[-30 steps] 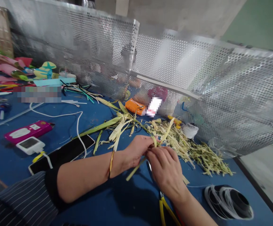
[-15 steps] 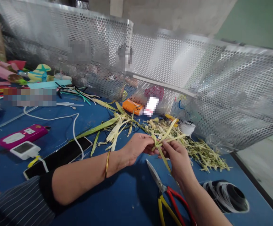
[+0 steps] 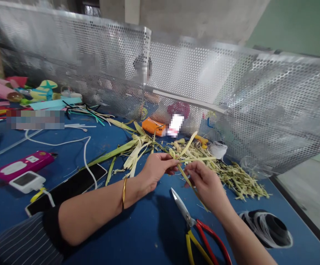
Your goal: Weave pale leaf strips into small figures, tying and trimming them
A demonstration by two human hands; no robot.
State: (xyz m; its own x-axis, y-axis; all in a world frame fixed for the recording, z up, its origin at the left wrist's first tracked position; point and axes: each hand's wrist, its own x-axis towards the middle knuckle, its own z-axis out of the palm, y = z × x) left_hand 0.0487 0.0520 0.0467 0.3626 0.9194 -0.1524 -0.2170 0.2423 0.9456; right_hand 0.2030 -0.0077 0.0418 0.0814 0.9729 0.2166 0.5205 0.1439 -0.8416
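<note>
My left hand (image 3: 157,168) pinches the crossing point of several pale yellow-green palm leaf strips (image 3: 187,154) above the blue table. My right hand (image 3: 206,182) is closed on one strip of that bundle, which runs down and to the right under the fingers. Two strip ends stick up and to the right of the hands. Scissors (image 3: 195,228) with red and yellow handles lie on the table just below my right hand, blades pointing up-left.
A heap of leaf trimmings (image 3: 231,176) lies behind the hands by the perforated metal screen (image 3: 204,81). Long green leaves (image 3: 121,149), a black phone (image 3: 66,186), a white cable (image 3: 86,154), a pink device (image 3: 21,165), an orange box (image 3: 153,127) and a black spool (image 3: 267,228) lie around.
My right hand has lifted off the scissors area and moved right, drawing a strip out of the bundle; the scissors are now uncovered. The left hand kept its pinch.
</note>
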